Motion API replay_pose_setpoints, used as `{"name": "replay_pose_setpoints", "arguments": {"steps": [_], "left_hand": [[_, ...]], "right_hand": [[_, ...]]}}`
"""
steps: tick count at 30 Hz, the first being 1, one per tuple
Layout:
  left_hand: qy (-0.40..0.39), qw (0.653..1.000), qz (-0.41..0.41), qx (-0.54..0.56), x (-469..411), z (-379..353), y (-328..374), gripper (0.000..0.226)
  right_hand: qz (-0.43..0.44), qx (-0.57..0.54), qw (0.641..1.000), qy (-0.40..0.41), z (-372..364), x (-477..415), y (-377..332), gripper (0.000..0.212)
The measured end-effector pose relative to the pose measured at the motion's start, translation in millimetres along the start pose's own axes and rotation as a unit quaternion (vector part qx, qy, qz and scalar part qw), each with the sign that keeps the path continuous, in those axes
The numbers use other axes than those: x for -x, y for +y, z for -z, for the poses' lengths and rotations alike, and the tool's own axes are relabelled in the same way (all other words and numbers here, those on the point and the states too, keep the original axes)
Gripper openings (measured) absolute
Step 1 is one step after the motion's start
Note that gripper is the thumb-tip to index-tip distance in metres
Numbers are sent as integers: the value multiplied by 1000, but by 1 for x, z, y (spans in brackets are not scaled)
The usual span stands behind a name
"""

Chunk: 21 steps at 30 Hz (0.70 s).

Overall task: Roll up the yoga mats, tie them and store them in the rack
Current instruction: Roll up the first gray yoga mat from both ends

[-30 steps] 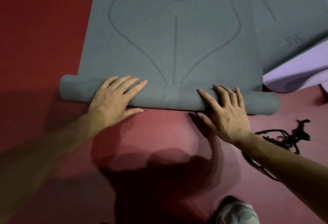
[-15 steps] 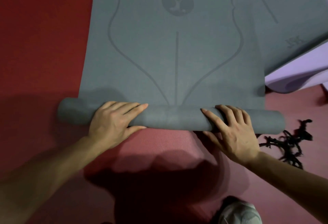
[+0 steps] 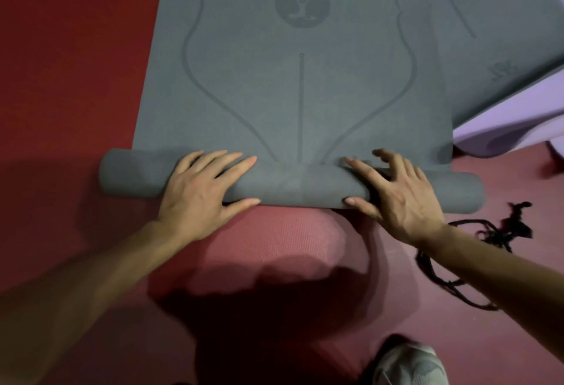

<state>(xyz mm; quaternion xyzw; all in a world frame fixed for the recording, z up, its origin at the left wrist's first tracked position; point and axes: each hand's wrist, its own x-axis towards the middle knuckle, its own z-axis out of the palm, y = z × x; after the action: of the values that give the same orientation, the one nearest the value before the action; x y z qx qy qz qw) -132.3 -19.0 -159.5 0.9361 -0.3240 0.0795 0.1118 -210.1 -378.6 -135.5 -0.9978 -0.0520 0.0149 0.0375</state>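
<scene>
Grey yoga mat (image 3: 293,94) lay lengthwise through the centre of the frame, flat across its upper and middle parts, on a red floor covering (image 3: 274,247). The near end of the mat was wound into 1 roll (image 3: 293,186) that ran across the frame from left of centre to the right side, and the roll was continuous with the flat part above it. The left hand (image 3: 198,192) rested palm down on the left portion of the roll, with its fingers straight, slightly apart and pointed toward the upper right, and its thumb lay against the lower edge of the roll. The right hand (image 3: 403,198) rested palm down on the right portion of the roll, with its fingers spread and pointed toward the upper left, and its thumb lay along the lower edge of the roll. Neither hand was curled round the roll, and the fingertips of the right hand were blurred. A circular figure emblem (image 3: 302,2) marked the flat part near the top centre. A second grey mat (image 3: 500,18) lay in the upper right corner, over a purple mat (image 3: 512,128) at the right edge. A black cord (image 3: 500,232) lay tangled on the floor covering at the right, below the end of the roll and partly behind the right forearm. A white item (image 3: 409,366) showed at the bottom edge; its kind could not be determined.
</scene>
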Motion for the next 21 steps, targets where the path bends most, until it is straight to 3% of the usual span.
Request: {"name": "replay_pose_setpoints", "arguments": {"steps": [2,5,11,15,21], "left_hand": [[-17,1000,-2,0,-11,0,-6,70],[-57,998,8,0,-21,2,-10,75],[-6,999,-30,15,-10,1,-3,73],[-51,998,-29,-26,-20,0,-11,88],[-50,997,-32,-41,-43,-6,-22,85]], "right_hand": [[-32,-11,999,31,1,10,-7,67],[-12,1,1000,16,-4,25,-17,71],[-7,22,1000,6,-5,1,-8,78],[-1,36,999,0,-1,-21,1,79],[-12,30,999,9,5,-31,7,80]]}}
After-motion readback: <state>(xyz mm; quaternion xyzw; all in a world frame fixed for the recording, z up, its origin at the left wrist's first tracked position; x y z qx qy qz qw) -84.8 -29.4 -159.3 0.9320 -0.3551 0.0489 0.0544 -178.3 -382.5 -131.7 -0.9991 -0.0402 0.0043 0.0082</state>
